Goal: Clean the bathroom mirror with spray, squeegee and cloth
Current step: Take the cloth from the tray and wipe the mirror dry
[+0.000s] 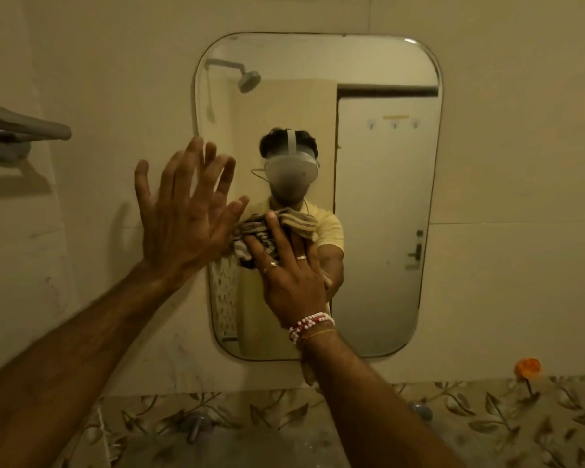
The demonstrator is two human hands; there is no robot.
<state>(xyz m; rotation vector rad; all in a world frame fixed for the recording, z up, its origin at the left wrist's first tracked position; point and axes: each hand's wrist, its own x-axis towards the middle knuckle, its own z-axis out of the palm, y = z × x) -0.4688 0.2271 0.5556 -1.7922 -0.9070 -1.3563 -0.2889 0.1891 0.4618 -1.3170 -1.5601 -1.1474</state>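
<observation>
A rounded rectangular mirror (pixel 379 231) hangs on the beige wall ahead. My right hand (pixel 289 275), with rings and a beaded bracelet at the wrist, presses a striped grey and brown cloth (pixel 260 231) flat against the glass in the mirror's left middle part. My left hand (pixel 186 214) is spread wide, fingers apart, at the mirror's left edge, partly over wall and partly over glass, holding nothing. No spray bottle or squeegee shows in view.
A metal towel holder (pixel 21 130) juts from the wall at the left. Below the mirror runs a band of leaf-patterned tiles (pixel 487 423) with tap fittings (pixel 196 427). An orange object (pixel 527 368) sits on the wall at the lower right.
</observation>
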